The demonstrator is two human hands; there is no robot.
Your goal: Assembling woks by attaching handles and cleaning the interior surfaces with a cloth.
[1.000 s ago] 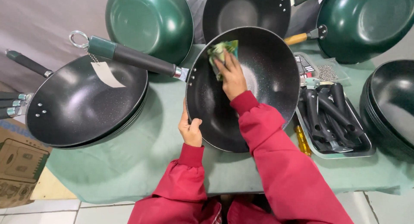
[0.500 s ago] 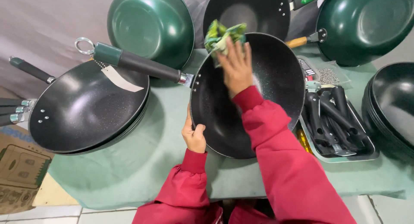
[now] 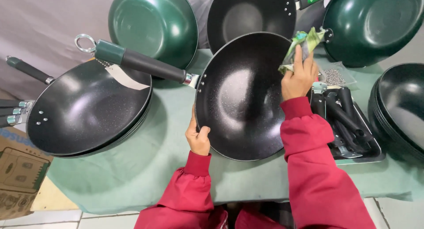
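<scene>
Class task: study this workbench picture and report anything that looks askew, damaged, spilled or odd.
Nothing looks damaged or spilled. The black wok is tilted up on the green cloth, but only because the left hand grips its rim while the right hand holds a rag at its upper edge.

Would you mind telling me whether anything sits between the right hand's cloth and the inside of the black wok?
Nothing visible does. The right hand presses the green cloth at the black wok rim, and the left hand grips the near rim.

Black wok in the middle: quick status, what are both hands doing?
Left hand grips black wok at near rim. Right hand presses green cloth on far right rim. Tray of handles beside it, apart.
</scene>
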